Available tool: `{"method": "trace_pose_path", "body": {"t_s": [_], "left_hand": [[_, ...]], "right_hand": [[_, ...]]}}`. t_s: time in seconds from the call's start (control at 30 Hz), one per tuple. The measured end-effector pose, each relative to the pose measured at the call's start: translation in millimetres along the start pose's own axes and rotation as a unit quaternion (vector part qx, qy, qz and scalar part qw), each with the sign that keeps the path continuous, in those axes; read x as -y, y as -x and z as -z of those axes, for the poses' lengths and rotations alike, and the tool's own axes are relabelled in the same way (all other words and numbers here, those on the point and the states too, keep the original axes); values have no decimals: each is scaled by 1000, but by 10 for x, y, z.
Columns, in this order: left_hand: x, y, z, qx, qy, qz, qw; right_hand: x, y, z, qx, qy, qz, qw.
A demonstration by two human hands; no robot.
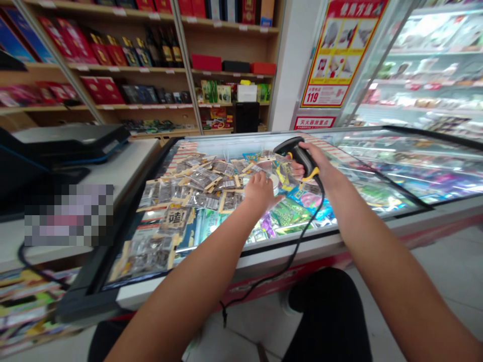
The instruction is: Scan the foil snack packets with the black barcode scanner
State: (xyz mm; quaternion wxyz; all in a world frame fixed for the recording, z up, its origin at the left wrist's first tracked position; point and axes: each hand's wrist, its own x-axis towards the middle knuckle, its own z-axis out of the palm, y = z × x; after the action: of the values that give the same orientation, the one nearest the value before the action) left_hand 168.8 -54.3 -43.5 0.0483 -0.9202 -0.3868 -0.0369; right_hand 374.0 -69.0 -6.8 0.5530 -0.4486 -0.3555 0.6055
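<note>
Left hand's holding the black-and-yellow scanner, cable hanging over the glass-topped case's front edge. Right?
Wrong hand: the head view shows the right hand holding the black-and-yellow scanner. Its cable does hang over the case's front edge.

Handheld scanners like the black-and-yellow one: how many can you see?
1: the black-and-yellow scanner is in the right hand, above the glass-topped case. Any others could be hidden from view.
</note>
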Motion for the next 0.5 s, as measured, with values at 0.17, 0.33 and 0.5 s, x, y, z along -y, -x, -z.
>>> {"method": "trace_pose_path", "body": {"t_s": [0.17,0.33,0.5], "left_hand": [[33,47,46,36,12,15,999],[80,70,48,87,15,27,996],[64,75,123,86,2,32,996]], "right_hand": [[8,71,10,95,70,-97,988],[20,151,-52,131,119,-117,977],[10,154,-37,126,147,-117,974]]}}
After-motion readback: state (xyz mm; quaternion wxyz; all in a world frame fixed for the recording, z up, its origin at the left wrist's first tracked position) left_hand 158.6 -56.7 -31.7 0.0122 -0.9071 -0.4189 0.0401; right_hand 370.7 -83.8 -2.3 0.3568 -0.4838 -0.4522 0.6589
